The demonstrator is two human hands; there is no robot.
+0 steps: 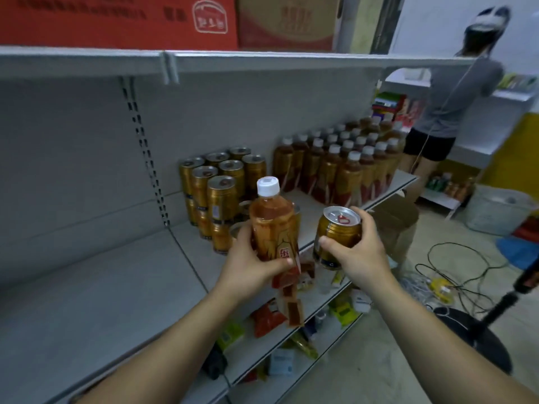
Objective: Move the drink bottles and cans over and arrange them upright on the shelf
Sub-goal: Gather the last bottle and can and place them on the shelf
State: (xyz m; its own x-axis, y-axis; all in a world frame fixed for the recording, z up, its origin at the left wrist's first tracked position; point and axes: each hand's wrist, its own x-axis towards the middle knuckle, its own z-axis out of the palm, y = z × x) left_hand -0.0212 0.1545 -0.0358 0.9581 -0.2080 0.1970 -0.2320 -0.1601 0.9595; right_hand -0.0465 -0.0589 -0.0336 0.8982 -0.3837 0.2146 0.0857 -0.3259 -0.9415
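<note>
The left hand (pixel 250 268) is wrapped round the lower body of a tea bottle (pixel 272 225), held upright with its white cap on top, over the front edge of the shelf (pixel 102 287). At 3 o'clock from it, the right hand (pixel 363 253) grips a gold can (pixel 337 233), pull-tab up. Stacked gold cans (pixel 217 191) stand on the shelf at 11 o'clock from the bottle. Rows of capped bottles (pixel 344 167) stand at 1 o'clock. Farther off at 2 o'clock is a person (pixel 458 94).
</note>
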